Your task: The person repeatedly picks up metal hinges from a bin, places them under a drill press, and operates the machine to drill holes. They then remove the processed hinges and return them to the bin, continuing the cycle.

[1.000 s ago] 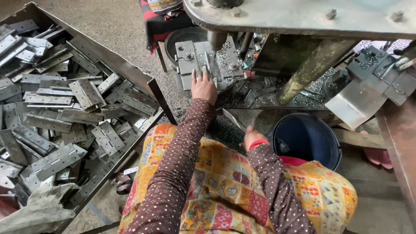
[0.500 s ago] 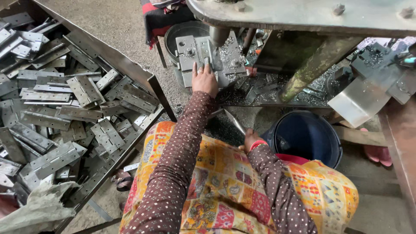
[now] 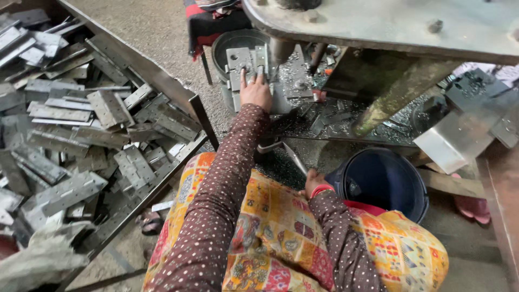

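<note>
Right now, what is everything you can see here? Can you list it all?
hinges: many, grey metal, heaped in the tray on the left
tray: one, dark metal, left side
hinge plate: one, grey, on the press bed under the left hand
press: one, grey metal, across the top
bucket: one, dark blue, right of the lap
lever: one, thin metal, by the right hand
metal sheet: one, shiny grey, far right
cloth: one, yellow patchwork, on the lap
left hand: flat on the hinge plate
right hand: on the lever; its grip is hard to see
</note>
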